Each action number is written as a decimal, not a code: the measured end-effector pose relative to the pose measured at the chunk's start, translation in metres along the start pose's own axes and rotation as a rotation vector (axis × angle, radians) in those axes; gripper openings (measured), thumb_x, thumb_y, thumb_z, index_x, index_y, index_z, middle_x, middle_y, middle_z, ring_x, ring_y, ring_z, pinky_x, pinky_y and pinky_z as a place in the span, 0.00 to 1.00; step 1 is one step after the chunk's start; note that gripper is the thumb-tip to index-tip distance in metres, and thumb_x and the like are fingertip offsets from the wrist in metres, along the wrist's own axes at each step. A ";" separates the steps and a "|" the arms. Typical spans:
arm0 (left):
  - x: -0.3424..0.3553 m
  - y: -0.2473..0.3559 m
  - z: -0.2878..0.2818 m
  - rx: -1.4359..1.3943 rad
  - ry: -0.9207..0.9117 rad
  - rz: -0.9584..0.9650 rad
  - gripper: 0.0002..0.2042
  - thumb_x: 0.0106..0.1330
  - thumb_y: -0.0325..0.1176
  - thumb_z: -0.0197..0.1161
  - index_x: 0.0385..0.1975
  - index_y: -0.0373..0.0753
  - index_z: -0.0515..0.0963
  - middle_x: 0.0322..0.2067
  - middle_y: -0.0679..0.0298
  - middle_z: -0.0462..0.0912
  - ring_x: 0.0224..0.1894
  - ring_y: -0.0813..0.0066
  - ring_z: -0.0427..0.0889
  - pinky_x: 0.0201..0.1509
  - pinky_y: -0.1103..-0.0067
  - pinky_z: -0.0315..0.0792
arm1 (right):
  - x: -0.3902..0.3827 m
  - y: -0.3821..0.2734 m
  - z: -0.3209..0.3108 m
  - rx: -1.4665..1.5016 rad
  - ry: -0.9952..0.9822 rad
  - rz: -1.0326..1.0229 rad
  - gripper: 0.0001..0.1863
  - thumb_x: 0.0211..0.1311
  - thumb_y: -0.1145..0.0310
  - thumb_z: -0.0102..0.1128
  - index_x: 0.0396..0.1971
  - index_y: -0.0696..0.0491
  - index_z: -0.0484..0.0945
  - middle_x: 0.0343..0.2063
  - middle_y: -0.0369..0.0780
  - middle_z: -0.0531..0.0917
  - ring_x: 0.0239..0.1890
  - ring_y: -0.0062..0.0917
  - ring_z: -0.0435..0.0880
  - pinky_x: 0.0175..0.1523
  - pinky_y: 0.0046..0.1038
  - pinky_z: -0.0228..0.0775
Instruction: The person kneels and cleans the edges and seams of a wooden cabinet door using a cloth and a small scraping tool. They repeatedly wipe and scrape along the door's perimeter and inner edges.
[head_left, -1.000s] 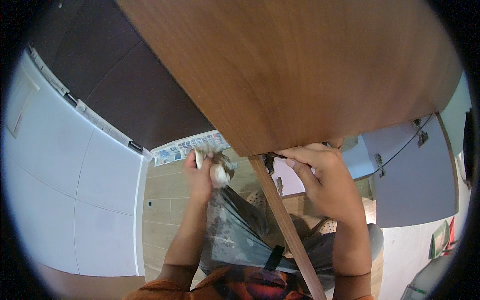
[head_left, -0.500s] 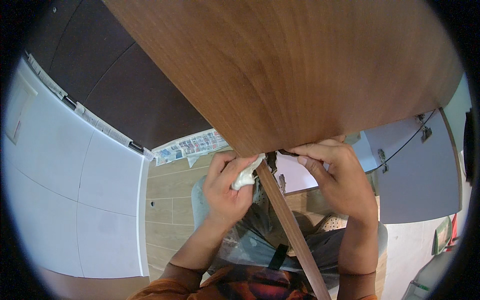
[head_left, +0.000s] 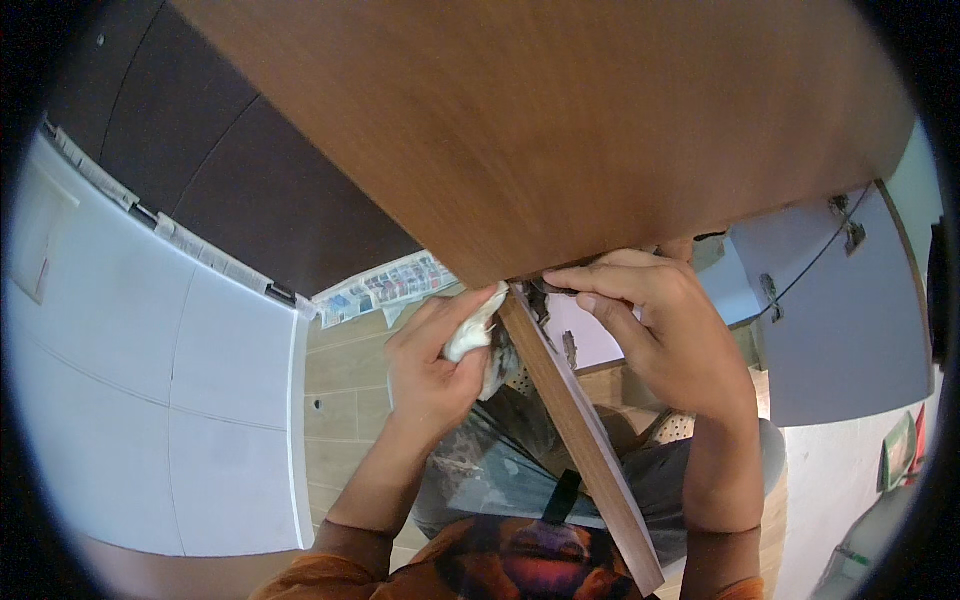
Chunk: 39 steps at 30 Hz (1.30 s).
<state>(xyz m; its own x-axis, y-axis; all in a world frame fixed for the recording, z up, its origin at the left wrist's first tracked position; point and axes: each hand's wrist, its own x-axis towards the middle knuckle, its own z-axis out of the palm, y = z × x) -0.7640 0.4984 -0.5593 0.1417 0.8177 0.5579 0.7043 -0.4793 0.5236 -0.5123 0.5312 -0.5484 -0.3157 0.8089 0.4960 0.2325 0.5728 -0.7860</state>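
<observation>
My left hand (head_left: 432, 365) is closed around a crumpled white cloth (head_left: 468, 338), pressed near the corner where a narrow wood-edged board (head_left: 570, 430) meets a large brown wood-grain panel (head_left: 590, 130). A dirty, greyish part of the cloth hangs below the fingers. On the other side of the board, my right hand (head_left: 665, 335) reaches to the panel's near edge. Its thumb and forefinger come together by a dark piece (head_left: 538, 300) at the corner, possibly a hinge; what they hold is hard to make out. Some of its fingers are hidden under the panel.
An open grey cabinet door (head_left: 845, 320) with metal hinges (head_left: 770, 295) hangs at right. White cabinet fronts (head_left: 160, 370) stand at left, beside a dark panel (head_left: 270, 190). Newspaper (head_left: 385, 288) lines the base above a wood-look floor (head_left: 345, 400). My knees flank the narrow board.
The view has shifted slightly. My left hand has moved a little up and left with the cloth, away from the board's edge. The narrow board has swung, showing more of its pale side.
</observation>
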 end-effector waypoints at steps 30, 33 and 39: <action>-0.011 0.000 -0.006 -0.066 0.028 0.032 0.23 0.58 0.16 0.63 0.55 0.37 0.88 0.36 0.57 0.87 0.38 0.68 0.86 0.46 0.76 0.77 | -0.001 0.005 0.003 -0.031 0.004 -0.039 0.13 0.70 0.77 0.63 0.52 0.60 0.89 0.37 0.49 0.90 0.36 0.38 0.85 0.44 0.35 0.74; -0.006 0.003 -0.001 -0.079 -0.034 -0.002 0.24 0.58 0.15 0.63 0.56 0.36 0.87 0.37 0.57 0.88 0.37 0.67 0.86 0.46 0.75 0.78 | -0.001 0.009 0.012 -0.007 0.005 -0.049 0.13 0.71 0.77 0.63 0.51 0.60 0.89 0.38 0.50 0.90 0.38 0.40 0.86 0.45 0.35 0.75; -0.011 0.008 -0.010 -0.105 -0.223 0.014 0.23 0.60 0.16 0.61 0.57 0.35 0.86 0.44 0.56 0.89 0.46 0.69 0.86 0.54 0.76 0.77 | 0.001 0.013 0.014 0.039 -0.012 0.009 0.12 0.74 0.75 0.62 0.51 0.62 0.88 0.38 0.50 0.91 0.39 0.36 0.89 0.46 0.33 0.78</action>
<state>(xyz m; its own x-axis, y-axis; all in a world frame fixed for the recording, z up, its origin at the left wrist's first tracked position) -0.7668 0.4825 -0.5544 0.3093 0.8552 0.4158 0.6267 -0.5122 0.5873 -0.5219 0.5379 -0.5634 -0.3247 0.8123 0.4845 0.1997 0.5596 -0.8043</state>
